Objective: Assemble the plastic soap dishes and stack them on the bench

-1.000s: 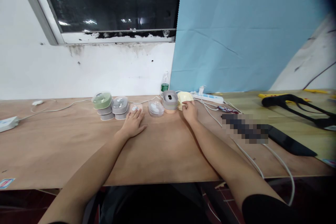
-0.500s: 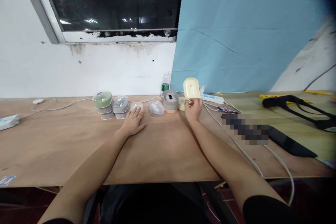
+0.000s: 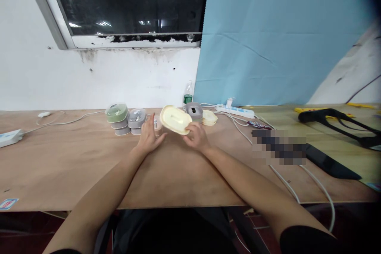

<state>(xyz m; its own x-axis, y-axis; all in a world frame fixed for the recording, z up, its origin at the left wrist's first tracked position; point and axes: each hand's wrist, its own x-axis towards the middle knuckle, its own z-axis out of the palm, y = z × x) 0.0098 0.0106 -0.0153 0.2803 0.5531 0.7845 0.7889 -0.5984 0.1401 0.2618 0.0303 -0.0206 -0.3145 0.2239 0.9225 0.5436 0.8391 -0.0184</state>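
Note:
My right hand (image 3: 197, 137) pinches one end of a pale yellow plastic lid (image 3: 176, 119), held tilted above the table. To its left, my left hand (image 3: 148, 137) is raised with fingers spread and holds nothing. Close behind that hand is a small pinkish container (image 3: 158, 126), partly covered by the fingers. Beyond the lid stands a grey-lidded container (image 3: 194, 110), its lower part hidden. Right of it sits a low pale yellow container (image 3: 209, 117). Left of my left hand are a grey-lidded stack (image 3: 137, 118) and a green-lidded stack of grey containers (image 3: 116, 114).
A plastic bottle (image 3: 188, 94) stands by the wall. White power strips lie at the right (image 3: 238, 111) and far left (image 3: 10, 138), with cables across the wooden table (image 3: 175, 178). Farther right are a dark flat object (image 3: 330, 162) and a black frame (image 3: 336, 123).
My right hand has brought the yellow lid left and down, from beside the power strip to near my left hand. The left hand has lifted off the pinkish container. A clear container is now hidden.

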